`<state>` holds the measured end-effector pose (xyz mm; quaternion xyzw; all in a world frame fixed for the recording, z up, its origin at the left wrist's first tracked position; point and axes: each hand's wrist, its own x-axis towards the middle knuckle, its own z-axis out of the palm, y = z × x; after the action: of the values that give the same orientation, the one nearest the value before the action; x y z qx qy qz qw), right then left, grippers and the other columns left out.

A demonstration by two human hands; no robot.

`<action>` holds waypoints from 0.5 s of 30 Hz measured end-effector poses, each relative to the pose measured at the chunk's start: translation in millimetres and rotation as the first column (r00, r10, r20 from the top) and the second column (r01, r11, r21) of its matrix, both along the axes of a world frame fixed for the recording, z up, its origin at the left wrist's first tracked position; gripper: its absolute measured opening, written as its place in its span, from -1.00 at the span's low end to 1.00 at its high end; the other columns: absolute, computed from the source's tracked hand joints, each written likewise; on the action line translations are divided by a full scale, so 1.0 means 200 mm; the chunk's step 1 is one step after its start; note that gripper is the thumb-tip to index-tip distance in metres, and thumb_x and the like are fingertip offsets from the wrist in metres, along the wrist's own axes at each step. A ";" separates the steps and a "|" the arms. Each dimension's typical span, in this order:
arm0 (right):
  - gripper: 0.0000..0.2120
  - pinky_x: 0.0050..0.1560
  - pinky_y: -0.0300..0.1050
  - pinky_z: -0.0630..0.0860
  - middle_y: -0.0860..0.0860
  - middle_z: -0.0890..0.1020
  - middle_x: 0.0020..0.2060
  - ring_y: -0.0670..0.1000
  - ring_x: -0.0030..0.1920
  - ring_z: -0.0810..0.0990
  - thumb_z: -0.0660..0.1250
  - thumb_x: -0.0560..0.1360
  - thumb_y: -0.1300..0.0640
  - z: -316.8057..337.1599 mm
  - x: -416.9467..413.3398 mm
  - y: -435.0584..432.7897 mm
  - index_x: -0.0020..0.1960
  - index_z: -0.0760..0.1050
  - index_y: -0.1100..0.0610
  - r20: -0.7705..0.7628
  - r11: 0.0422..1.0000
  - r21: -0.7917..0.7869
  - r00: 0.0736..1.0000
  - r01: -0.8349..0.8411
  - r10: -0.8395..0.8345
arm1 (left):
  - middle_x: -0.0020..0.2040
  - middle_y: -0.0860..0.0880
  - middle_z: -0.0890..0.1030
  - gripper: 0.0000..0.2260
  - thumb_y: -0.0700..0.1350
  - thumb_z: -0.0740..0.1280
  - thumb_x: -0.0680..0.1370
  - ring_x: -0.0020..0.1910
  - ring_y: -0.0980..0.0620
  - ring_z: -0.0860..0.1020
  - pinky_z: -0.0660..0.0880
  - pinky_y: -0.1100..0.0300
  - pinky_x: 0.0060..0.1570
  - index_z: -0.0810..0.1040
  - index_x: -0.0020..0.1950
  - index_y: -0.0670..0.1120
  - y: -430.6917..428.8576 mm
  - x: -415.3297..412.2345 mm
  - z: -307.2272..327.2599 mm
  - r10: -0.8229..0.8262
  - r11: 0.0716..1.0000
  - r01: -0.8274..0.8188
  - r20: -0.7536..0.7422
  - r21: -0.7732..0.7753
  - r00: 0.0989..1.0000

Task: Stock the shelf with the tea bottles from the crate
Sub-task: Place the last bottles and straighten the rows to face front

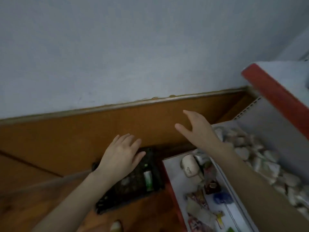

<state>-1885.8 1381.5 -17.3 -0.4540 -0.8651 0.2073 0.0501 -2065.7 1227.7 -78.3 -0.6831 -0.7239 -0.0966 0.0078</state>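
Now we hold both hands empty, fingers spread: left hand [121, 154] over the dark crate [133, 183] at lower centre, where one green-labelled tea bottle [148, 180] lies; right hand [196, 129] higher.

A: How much of the crate [132, 183] shows?
B: Its corner toward 10 o'clock lies under the left hand [121, 156]. The inside is a dark blur, and the label on the bottle [148, 180] can't be read.
A: And the shelf [175, 190]?
B: The frame cuts it off at 3 and at 6 o'clock. The right arm [250, 181] hides a strip of it, and the packets [241, 153] are too smeared to name.
A: That pale shape [115, 226] at 6 o'clock?
B: Cut off by the bottom edge. Can't tell what it is.
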 end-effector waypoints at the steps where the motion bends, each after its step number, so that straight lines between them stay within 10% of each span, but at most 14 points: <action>1: -0.41 0.38 -0.11 0.17 0.05 0.25 0.45 0.03 0.45 0.18 0.17 0.54 -0.10 -0.08 -0.06 -0.02 0.47 0.11 0.11 0.021 0.999 -0.047 1.000 -0.022 0.023 | -0.05 -0.16 0.68 -0.62 0.10 0.24 0.48 -0.01 -0.15 0.64 0.57 -0.08 -0.07 0.64 0.04 -0.15 -0.05 -0.06 -0.07 0.031 0.999 -0.031 0.000 -0.033 1.000; 15: -0.34 0.26 0.00 0.36 0.19 0.32 0.39 0.16 0.36 0.33 0.22 0.53 -0.07 -1.48 -0.37 -0.13 0.47 0.07 0.22 0.256 0.914 -0.405 0.955 -0.034 0.149 | -0.22 -0.19 0.66 -0.61 -0.02 0.56 0.25 -0.26 -0.22 0.63 0.59 0.00 -0.33 0.64 -0.03 -0.21 -0.40 -0.21 -1.22 0.329 0.870 -0.282 0.048 -0.404 0.943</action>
<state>-1960.4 1354.8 -313.5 -0.4381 -0.8238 0.3136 -0.1765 -2107.1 1147.0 -322.3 -0.5407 -0.8266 0.0133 -0.1555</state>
